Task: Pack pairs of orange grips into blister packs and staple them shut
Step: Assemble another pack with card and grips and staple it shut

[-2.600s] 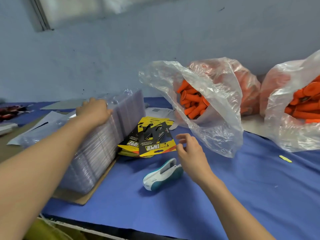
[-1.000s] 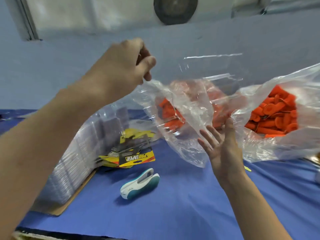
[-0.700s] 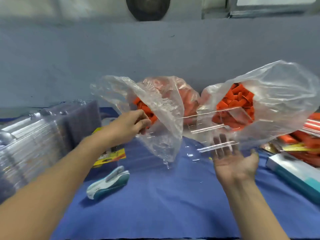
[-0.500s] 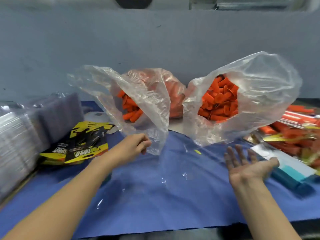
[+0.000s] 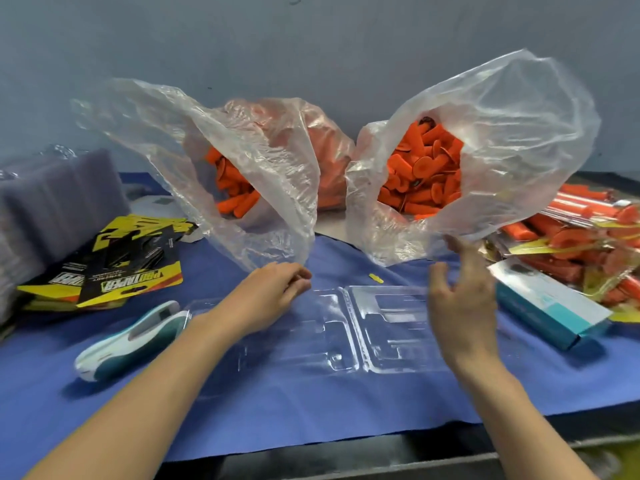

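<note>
A clear moulded-plastic blister pack (image 5: pixel 349 327) lies opened flat on the blue cloth (image 5: pixel 311 410) at lower centre, its two glossy recessed halves side by side. The left hand (image 5: pixel 270 292) lies on the left half with fingers loosely bent, pinching or not I cannot tell; the right hand (image 5: pixel 460 296) hovers above the right half, fingers spread, empty. Behind, crinkled transparent bags (image 5: pixel 519 133) hold tubular orange grips (image 5: pixel 419 181).

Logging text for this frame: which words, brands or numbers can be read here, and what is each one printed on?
"PROTAPER": upside down to the camera, on the top yellow-and-black card.
The same logo on the card beside it: only partly in view, not fully readable.
Small white print on both cards: too small to read.
Teal-and-white box: markings blurred, unreadable.
Stapler: no text visible.
</note>
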A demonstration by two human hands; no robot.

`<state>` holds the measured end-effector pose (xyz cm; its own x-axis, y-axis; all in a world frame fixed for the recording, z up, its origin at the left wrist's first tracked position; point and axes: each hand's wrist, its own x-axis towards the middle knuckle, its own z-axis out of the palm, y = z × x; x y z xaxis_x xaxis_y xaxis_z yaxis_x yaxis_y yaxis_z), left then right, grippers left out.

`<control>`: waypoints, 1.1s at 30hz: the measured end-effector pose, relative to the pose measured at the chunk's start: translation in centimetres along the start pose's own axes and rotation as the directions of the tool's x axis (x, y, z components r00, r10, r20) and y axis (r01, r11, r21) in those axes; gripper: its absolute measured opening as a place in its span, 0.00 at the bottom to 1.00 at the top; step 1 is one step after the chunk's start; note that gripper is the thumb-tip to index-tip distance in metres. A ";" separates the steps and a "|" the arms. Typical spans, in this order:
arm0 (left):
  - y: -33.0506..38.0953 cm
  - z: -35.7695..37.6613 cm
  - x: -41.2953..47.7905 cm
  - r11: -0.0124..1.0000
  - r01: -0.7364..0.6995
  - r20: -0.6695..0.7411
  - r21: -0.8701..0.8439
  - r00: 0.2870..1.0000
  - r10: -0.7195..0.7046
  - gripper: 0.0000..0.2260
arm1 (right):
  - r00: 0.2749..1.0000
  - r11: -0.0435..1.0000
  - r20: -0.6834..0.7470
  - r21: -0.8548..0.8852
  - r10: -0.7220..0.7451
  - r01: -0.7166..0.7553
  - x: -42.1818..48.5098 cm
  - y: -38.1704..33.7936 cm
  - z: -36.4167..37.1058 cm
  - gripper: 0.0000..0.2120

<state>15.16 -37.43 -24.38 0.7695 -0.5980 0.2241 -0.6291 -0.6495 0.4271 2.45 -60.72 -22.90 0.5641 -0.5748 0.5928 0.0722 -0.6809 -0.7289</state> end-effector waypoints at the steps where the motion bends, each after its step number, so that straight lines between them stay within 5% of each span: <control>1: 0.2 -0.5 -0.1 1.000 -0.015 -0.031 -0.012 0.999 0.014 0.10 | 0.991 0.997 0.114 -0.028 -0.068 0.072 -0.4 -0.6 0.8 0.19; 6: 0.1 -2.6 -2.6 0.998 0.014 -0.167 -0.062 0.986 -0.024 0.11 | 0.887 0.948 0.413 -0.140 -0.206 0.285 -1.5 -3.4 4.6 0.20; 13: -3.1 -3.6 -6.1 0.972 0.177 -0.302 -0.156 0.928 -0.218 0.09 | 0.759 0.915 0.592 -0.087 -0.271 0.395 -3.0 -6.9 9.7 0.18; 20: -6.5 -4.4 -7.1 0.950 0.310 -0.379 0.040 0.885 -0.272 0.08 | 0.562 0.830 0.792 -0.135 -0.238 0.541 -4.0 -8.3 13.5 0.18; 23: -8.0 -5.1 -7.3 0.854 0.468 -0.451 0.228 0.828 -0.333 0.14 | 0.515 0.812 0.823 -0.120 -0.240 0.571 -4.4 -8.1 14.4 0.18; 26: -9.7 -5.5 -8.0 0.734 0.604 -0.428 0.310 0.778 -0.459 0.21 | 0.499 0.819 0.835 -0.110 -0.231 0.563 -4.3 -7.9 14.7 0.18; 33: -10.8 -5.9 -8.5 0.753 0.600 -0.489 0.270 0.759 -0.429 0.11 | 0.571 0.846 0.778 -0.100 -0.262 0.524 -3.9 -8.1 14.7 0.17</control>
<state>16.02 -22.54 -25.69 0.9080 0.0548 0.4154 -0.0416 -0.9747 0.2194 11.74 -46.28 -24.38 0.9432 0.2035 0.2625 0.2745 -0.9225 -0.2712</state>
